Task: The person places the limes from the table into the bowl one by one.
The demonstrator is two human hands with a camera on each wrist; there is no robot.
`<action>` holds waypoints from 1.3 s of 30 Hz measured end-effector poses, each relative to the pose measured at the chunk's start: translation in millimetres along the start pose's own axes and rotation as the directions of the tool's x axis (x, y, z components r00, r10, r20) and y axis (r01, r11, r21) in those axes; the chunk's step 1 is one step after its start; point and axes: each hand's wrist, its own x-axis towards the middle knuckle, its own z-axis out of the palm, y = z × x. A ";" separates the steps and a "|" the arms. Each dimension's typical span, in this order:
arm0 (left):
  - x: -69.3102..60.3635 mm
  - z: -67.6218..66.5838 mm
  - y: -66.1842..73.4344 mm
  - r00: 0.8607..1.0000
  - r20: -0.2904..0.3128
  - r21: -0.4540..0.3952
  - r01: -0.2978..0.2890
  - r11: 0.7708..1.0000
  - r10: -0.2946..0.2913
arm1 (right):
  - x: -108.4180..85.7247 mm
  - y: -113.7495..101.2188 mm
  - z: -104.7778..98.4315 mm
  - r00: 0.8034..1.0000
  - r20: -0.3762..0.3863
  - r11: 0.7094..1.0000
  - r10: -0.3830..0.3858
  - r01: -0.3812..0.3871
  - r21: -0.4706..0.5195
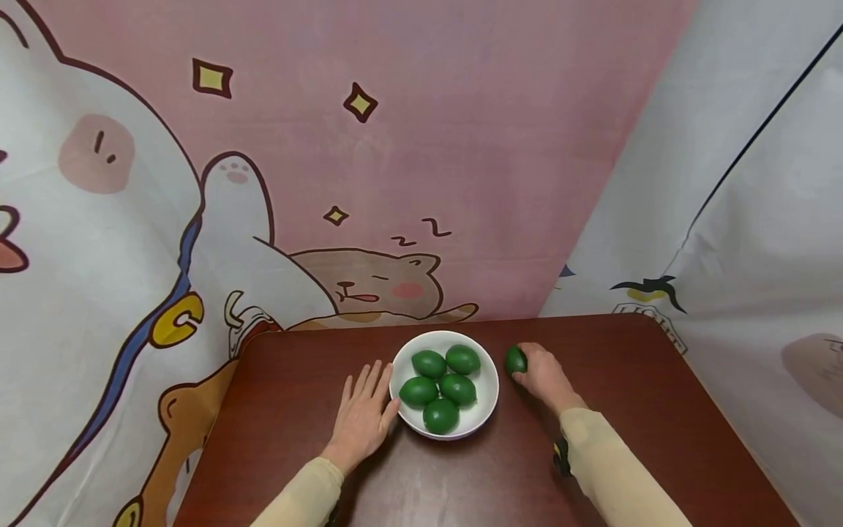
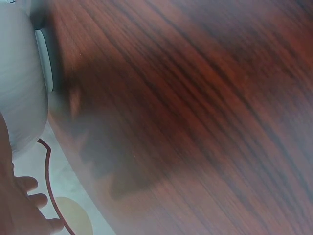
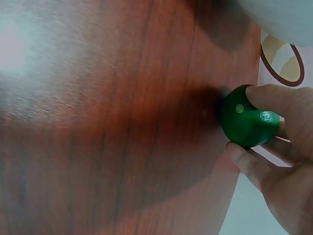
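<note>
In the head view a white bowl [image 1: 489, 399] holds several green limes [image 1: 441, 416] near the middle of the table. My left hand [image 1: 361, 417] has its fingers extended and touches the bowl's left side. To the right of the bowl, my right hand [image 1: 546, 375] grips one more lime [image 1: 516, 360] at or just above the tabletop. The right wrist view shows this lime [image 3: 247, 120] pinched between thumb and fingers of the right hand [image 3: 283, 142]. In the left wrist view, the bowl [image 2: 22, 78] and part of the left hand [image 2: 22, 205] appear at the left edge.
The brown wooden table [image 1: 283, 432] has its far edge against a pink and white curtain [image 1: 494, 146] printed with cartoon animals. Grey-white fabric [image 1: 757, 219] hangs on the right side. A corner of the bowl [image 3: 283, 19] shows at the right wrist view's top right.
</note>
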 end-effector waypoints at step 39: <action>0.3 1.7 -1.3 1.000 0.006 0.004 0.003 1.000 -0.003 | -38.9 1.3 10.7 0.991 -0.133 0.996 0.013 -0.001 0.086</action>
